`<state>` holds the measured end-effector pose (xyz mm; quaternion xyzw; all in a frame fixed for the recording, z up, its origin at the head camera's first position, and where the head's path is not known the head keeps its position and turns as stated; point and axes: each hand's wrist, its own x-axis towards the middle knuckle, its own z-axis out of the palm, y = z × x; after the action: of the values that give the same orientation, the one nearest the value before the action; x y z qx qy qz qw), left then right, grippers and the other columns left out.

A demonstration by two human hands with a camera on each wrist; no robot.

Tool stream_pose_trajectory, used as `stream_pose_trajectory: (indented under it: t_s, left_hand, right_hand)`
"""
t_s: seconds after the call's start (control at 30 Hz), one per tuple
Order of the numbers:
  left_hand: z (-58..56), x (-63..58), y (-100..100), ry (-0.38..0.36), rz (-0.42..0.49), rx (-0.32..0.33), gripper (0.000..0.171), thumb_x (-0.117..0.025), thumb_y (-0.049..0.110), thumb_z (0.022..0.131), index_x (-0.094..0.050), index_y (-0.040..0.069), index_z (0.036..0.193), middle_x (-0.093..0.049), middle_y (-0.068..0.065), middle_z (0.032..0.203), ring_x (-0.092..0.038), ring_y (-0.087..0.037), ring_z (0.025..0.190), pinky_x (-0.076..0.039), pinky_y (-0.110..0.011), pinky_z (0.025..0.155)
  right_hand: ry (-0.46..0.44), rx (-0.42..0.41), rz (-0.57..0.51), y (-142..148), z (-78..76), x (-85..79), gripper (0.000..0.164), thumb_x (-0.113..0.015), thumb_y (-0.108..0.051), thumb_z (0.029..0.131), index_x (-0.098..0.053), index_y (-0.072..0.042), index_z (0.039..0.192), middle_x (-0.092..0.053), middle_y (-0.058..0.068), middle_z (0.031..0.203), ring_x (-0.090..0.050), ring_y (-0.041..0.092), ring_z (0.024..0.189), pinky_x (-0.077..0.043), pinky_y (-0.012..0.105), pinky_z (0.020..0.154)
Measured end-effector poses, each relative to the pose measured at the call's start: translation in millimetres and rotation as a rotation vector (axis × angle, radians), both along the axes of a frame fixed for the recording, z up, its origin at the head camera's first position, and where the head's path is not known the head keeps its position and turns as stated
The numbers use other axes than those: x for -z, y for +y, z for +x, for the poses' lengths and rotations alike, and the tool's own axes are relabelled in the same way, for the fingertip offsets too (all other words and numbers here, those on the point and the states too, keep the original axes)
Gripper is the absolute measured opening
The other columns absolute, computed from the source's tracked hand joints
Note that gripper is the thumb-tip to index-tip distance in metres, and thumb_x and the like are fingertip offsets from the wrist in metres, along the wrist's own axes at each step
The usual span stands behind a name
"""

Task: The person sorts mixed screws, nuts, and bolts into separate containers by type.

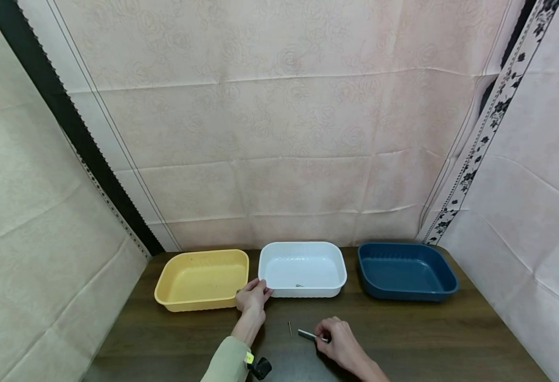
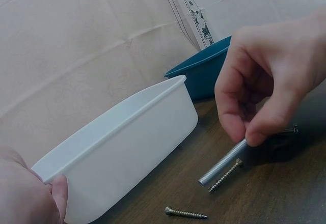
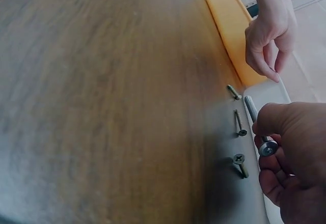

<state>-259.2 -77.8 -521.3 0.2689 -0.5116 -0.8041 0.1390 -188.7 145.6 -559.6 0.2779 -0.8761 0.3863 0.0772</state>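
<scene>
A right hand (image 1: 340, 341) pinches a silver threaded metal bolt (image 2: 222, 164) between thumb and fingers near its round head, above a dark brown wood-grained bench (image 1: 203, 339). The bolt is on the near-edge side of a white rectangular plastic tray (image 1: 303, 265) that stands midway along the bench's far edge; whether its tip touches the surface cannot be told. The left hand (image 1: 252, 298) grips the tray's rim at the corner toward the bench's left and near edges. The bolt looks rigid, hard to damage and weighty for its size, likely heaviest at the head, so a hold just below it should limit tipping. Its threads should give the fingers some bite, though the round shank could roll. The tray appears light and stiff, apt to slide, best steadied by its rim. Brass-coloured screws (image 2: 186, 214) lie loose nearby.
</scene>
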Motion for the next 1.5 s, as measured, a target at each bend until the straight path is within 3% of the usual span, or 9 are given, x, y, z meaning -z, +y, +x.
stream_pose_trajectory:
  t_s: [0.27,0.67,0.9,1.1,1.33,1.5]
  left_hand:
    - [-0.6,-0.3,0.2,0.004,0.001,-0.002,0.03,-0.066,-0.013,0.086,-0.065,-0.017,0.115,-0.064,-0.032,0.102,-0.069,-0.026,0.076,-0.062,-0.029,0.063]
    - [-1.4,-1.1,-0.4,-0.012,0.014,0.003,0.032,-0.066,-0.012,0.086,-0.065,-0.016,0.117,-0.065,-0.031,0.104,-0.069,-0.028,0.079,-0.062,-0.031,0.065]
    - [-0.3,-0.7,-0.1,-0.023,0.005,0.01,0.032,-0.065,-0.011,0.087,-0.065,-0.015,0.118,-0.064,-0.033,0.108,-0.07,-0.029,0.081,-0.063,-0.032,0.067]
    - [-0.6,-0.2,0.1,-0.023,0.0,0.006,0.032,-0.065,-0.011,0.087,-0.064,-0.015,0.119,-0.064,-0.032,0.106,-0.069,-0.028,0.08,-0.062,-0.031,0.066]
    - [0.7,-1.3,-0.6,-0.025,0.005,0.008,0.032,-0.065,-0.011,0.087,-0.064,-0.015,0.119,-0.063,-0.032,0.107,-0.069,-0.028,0.079,-0.062,-0.031,0.065]
    - [1.3,-0.9,-0.4,-0.022,0.006,0.01,0.031,-0.065,-0.011,0.087,-0.064,-0.016,0.118,-0.063,-0.033,0.108,-0.07,-0.028,0.078,-0.062,-0.03,0.064]
  right_hand:
    - [-0.016,0.015,-0.003,0.4,-2.5,-5.5,0.016,-0.076,0.003,0.079,-0.071,-0.011,0.081,-0.06,-0.016,0.076,-0.053,0.004,0.072,-0.049,0.02,0.058]
    - [0.028,0.048,-0.015,0.9,-10.7,-17.5,0.017,-0.078,0.004,0.078,-0.071,-0.011,0.08,-0.059,-0.015,0.075,-0.052,0.006,0.072,-0.049,0.021,0.058]
    - [0.104,0.066,-0.026,0.6,-19.4,-26.5,0.022,-0.079,0.005,0.075,-0.07,-0.014,0.078,-0.059,-0.015,0.075,-0.053,0.008,0.072,-0.048,0.022,0.059]
    - [0.097,0.066,-0.047,0.9,-24.4,-30.0,0.019,-0.078,0.007,0.075,-0.07,-0.01,0.079,-0.061,-0.01,0.077,-0.056,0.009,0.074,-0.051,0.023,0.06]
    - [0.208,0.069,-0.07,-0.5,-32.2,-33.1,0.024,-0.078,0.008,0.071,-0.068,-0.013,0.076,-0.062,-0.009,0.075,-0.057,0.008,0.071,-0.053,0.022,0.059]
    - [0.203,0.081,-0.07,-0.9,-40.9,-39.7,0.022,-0.078,0.008,0.072,-0.069,-0.012,0.077,-0.062,-0.009,0.073,-0.057,0.009,0.071,-0.053,0.023,0.058]
